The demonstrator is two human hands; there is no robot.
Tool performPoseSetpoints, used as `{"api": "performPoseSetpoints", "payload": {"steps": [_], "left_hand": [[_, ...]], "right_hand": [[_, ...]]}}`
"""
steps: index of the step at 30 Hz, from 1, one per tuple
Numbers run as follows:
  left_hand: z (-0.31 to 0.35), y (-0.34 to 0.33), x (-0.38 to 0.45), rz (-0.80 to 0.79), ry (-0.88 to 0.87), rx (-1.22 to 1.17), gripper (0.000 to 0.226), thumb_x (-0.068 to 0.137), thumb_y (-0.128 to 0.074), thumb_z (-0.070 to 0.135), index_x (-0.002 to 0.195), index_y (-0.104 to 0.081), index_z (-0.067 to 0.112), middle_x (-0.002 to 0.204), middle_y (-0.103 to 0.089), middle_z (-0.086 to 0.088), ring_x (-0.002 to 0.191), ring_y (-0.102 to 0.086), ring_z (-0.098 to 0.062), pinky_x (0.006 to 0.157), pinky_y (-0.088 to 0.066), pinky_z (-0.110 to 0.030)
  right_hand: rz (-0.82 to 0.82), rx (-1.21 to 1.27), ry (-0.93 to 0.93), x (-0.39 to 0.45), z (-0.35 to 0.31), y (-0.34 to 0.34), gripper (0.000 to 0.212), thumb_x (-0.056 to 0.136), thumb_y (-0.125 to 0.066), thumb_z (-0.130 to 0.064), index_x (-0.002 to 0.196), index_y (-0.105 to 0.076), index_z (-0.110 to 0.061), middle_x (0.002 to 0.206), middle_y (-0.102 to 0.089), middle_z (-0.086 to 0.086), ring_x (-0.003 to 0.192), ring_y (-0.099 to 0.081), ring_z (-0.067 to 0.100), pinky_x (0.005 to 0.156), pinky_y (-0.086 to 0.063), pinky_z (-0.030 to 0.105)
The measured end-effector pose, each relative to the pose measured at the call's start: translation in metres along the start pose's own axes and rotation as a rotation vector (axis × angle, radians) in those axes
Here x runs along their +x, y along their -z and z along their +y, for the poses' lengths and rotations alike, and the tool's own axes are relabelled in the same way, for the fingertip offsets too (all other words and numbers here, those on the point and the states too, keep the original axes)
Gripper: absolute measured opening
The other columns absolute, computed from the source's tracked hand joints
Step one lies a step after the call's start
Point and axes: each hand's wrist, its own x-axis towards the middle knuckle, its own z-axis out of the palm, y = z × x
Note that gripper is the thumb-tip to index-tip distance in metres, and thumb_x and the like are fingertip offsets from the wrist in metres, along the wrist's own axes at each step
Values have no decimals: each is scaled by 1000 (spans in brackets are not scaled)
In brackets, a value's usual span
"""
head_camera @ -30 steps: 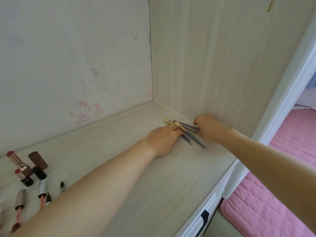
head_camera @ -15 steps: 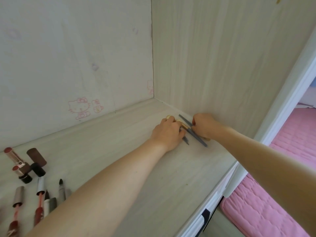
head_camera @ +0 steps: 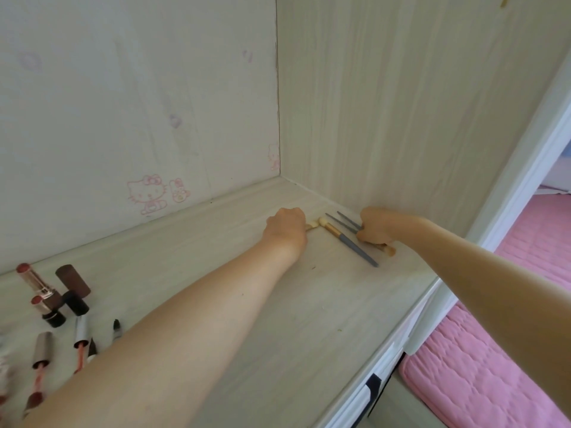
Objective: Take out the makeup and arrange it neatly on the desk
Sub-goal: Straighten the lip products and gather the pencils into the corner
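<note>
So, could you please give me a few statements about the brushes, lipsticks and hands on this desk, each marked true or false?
1. The right hand grips grey brush handles near the side panel. True.
2. The loose brush beside that hand stands upright. False: it lies flat on the desk.
3. The lipsticks lie at the desk's left end, apart from both hands. True.
4. The left hand holds a lipstick. False: it rests by the brush heads; its grip is hidden.
5. The bedding beside the desk is blue. False: it is pink.
</note>
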Motion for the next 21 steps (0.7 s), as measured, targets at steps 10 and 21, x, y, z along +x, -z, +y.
{"api": "performPoseSetpoints", "payload": {"steps": [10, 21], "left_hand": [[-15, -8, -4, -56, 80, 91, 33, 96, -39, 4, 128, -40, 1, 127, -43, -17, 112, -51, -34, 78, -41, -34], [35, -18, 5, 1, 124, -470, 37, 85, -58, 47, 104, -52, 16, 107, -61, -7, 94, -63, -28, 64, -44, -27]], "right_hand": [[19, 147, -5, -5, 8, -5, 28, 98, -42, -19, 72, -45, -10, 67, -51, 7, 57, -48, 20, 51, -38, 26], [-28, 206, 51, -14, 20, -3, 28, 94, -38, -16, 75, -54, -4, 67, -58, 19, 45, -47, 23, 40, -35, 21]]}}
